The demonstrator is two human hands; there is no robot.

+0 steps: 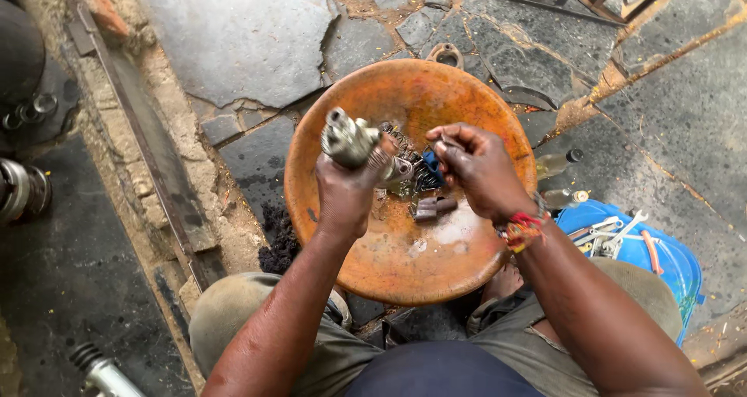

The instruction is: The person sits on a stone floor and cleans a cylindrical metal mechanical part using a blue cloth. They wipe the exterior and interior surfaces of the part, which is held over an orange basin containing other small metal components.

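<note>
My left hand (pixel 348 188) grips a greasy metal cylindrical part (pixel 350 138), held tilted above a round rusty orange metal pan (pixel 405 268). My right hand (pixel 476 167) hovers just to the right of it, fingers pinched on something small that I cannot make out. In the pan beneath the hands lie coil springs (pixel 405 144), a small blue piece (pixel 432 167) and a short dark metal block (pixel 433 207). A beaded band circles my right wrist.
A blue tub (pixel 669 257) with wrenches sits at the right, two small bottles (pixel 560 163) beside it. Cracked stone slabs surround the pan. A metal rail (pixel 148 144) runs along the left, with cylindrical metal parts (pixel 22 191) beyond it.
</note>
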